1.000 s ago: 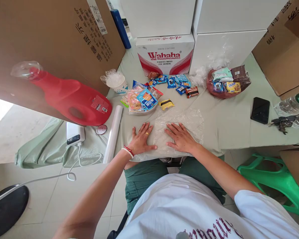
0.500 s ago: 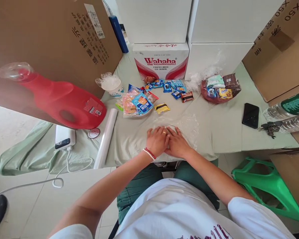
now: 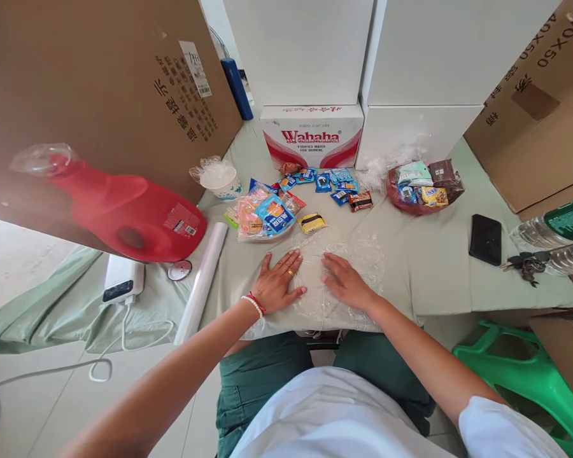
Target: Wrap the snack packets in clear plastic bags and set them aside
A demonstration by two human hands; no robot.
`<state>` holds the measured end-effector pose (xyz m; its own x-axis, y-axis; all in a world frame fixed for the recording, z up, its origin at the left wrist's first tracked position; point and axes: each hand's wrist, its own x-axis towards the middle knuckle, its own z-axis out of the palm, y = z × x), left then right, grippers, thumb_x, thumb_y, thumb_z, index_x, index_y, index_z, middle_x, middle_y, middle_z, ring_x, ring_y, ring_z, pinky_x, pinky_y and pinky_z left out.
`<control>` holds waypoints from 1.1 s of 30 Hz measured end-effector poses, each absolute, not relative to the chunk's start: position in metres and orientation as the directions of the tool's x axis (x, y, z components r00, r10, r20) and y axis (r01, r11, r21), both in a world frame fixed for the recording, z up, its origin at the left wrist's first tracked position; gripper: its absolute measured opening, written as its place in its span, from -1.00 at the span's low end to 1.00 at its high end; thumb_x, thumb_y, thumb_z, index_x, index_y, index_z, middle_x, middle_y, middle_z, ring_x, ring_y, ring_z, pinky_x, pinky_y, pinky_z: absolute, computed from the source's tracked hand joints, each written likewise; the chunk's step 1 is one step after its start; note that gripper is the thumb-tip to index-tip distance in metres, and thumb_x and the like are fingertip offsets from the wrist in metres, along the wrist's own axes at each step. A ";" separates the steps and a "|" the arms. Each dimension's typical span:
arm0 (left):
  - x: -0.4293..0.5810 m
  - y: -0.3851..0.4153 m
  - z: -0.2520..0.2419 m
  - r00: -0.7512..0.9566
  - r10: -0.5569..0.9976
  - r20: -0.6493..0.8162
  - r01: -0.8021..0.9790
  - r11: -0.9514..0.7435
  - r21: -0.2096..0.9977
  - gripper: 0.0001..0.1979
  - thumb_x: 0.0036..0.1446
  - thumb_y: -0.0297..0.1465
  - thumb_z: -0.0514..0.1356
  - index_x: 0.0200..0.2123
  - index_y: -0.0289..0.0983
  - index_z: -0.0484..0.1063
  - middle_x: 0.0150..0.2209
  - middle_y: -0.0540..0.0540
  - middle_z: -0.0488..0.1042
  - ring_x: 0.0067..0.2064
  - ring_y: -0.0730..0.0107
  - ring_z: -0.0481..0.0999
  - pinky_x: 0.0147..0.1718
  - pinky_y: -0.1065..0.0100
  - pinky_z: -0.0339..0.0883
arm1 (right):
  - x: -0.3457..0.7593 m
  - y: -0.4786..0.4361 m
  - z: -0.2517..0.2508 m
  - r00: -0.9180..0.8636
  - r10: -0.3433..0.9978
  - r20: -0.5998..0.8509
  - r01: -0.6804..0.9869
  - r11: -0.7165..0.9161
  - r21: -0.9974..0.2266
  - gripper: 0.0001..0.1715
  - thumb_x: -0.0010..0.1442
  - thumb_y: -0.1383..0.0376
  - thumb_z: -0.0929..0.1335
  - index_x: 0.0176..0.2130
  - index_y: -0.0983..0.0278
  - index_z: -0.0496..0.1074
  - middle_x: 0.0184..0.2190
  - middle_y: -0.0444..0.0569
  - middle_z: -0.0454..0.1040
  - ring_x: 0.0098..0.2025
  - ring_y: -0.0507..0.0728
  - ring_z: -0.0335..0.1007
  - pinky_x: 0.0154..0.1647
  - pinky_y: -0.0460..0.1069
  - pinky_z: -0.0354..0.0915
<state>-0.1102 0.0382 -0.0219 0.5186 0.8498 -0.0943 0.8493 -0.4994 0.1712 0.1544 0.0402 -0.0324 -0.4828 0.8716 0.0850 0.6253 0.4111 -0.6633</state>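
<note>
A sheet of clear plastic film lies crinkled on the cloth-covered table in front of me. My left hand rests flat on its left side, fingers spread, with a ring and a red-and-white bracelet. Across from it, my right hand touches the film with its fingers extended and holds nothing. Just beyond the hands are a yellow snack packet and a clear-wrapped pile of snack packs. Several small blue packets and a brown-red packet lie farther back.
A red jug, a roll of film and a paper cup stand or lie left. A bowl of snacks, a phone, keys and bottles are right. Behind is a Wahaha box.
My hands were together, one overlapping the other, on the film. They have moved apart, left hand to the left and right hand slightly right, uncovering the film between them. The view has tilted slightly.
</note>
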 end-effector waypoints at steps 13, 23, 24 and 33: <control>-0.119 0.040 -0.026 0.581 0.812 -0.061 0.800 -0.556 0.224 -0.04 0.29 0.23 -0.02 0.54 -0.21 -0.13 0.51 -0.33 0.04 0.52 -0.09 0.06 0.45 -0.27 -0.48 | 0.133 0.274 0.026 -0.128 0.991 0.032 0.844 0.126 -0.522 -0.73 0.31 0.32 0.34 -0.03 0.31 0.54 -0.09 0.12 0.61 -0.03 0.24 0.51 0.03 0.09 0.36; -0.125 0.041 -0.025 0.601 0.795 -0.085 0.781 -0.561 0.276 -0.01 0.29 0.24 -0.06 0.55 -0.22 -0.19 0.52 -0.29 0.00 0.53 -0.04 0.04 0.46 -0.21 -0.59 | 0.016 0.398 0.025 -0.326 0.940 0.097 0.880 0.340 -0.331 -0.61 0.45 0.34 0.16 0.09 0.32 0.45 0.16 0.22 0.43 0.02 0.31 0.46 0.00 0.10 0.32; -0.125 0.041 -0.025 0.601 0.794 -0.090 0.779 -0.557 0.288 -0.01 0.29 0.25 -0.06 0.55 -0.23 -0.19 0.52 -0.29 -0.01 0.53 -0.03 0.03 0.46 -0.20 -0.65 | 0.019 0.399 0.024 -0.331 0.938 0.105 0.871 0.347 -0.348 -0.61 0.46 0.32 0.14 0.06 0.31 0.46 0.13 0.21 0.44 0.02 0.31 0.45 0.01 0.10 0.31; -0.121 0.039 -0.028 0.580 0.810 -0.089 0.779 -0.519 0.353 0.00 0.30 0.24 -0.08 0.55 -0.29 -0.17 0.54 -0.33 -0.10 0.55 -0.07 -0.05 0.42 -0.25 -0.73 | 0.148 0.205 0.059 -0.175 0.918 0.356 0.723 0.365 -0.586 -0.54 0.45 0.10 0.21 0.24 0.15 0.32 0.11 0.13 0.48 0.10 0.30 0.46 0.06 0.19 0.40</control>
<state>-0.1207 0.0394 -0.0282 0.5802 0.8096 -0.0892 0.7786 -0.5191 0.3526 0.1478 0.2047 0.0587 -0.1751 0.9179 0.3561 0.7229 0.3655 -0.5864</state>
